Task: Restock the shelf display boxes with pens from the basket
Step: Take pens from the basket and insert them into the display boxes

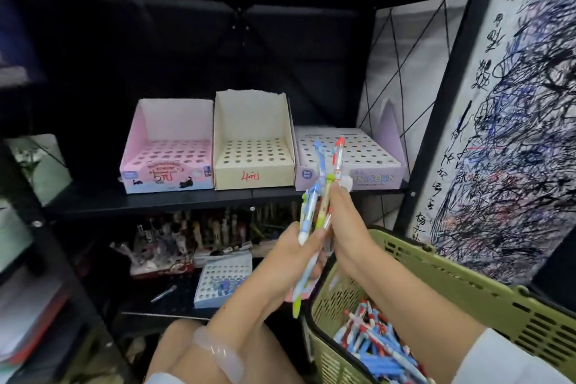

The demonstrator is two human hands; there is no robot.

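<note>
Three display boxes with hole grids stand on the black shelf (187, 201): a pink box (170, 146), a cream box (252, 146) and a lilac box (352, 159), all with bare holes. My left hand (290, 259) grips a bundle of colourful pens (318, 199) that points up in front of the lilac box. My right hand (349, 224) pinches the same bundle from the right. A green basket (452, 287) at lower right holds several blue and red pens (374, 343).
The lower shelf holds a small blue-white hole box (223, 280), a loose pen (163, 293) and assorted stationery. A scribbled test sheet (514, 134) hangs on the right. The shelf's black upright (442, 97) stands beside the lilac box. My knees are at the bottom.
</note>
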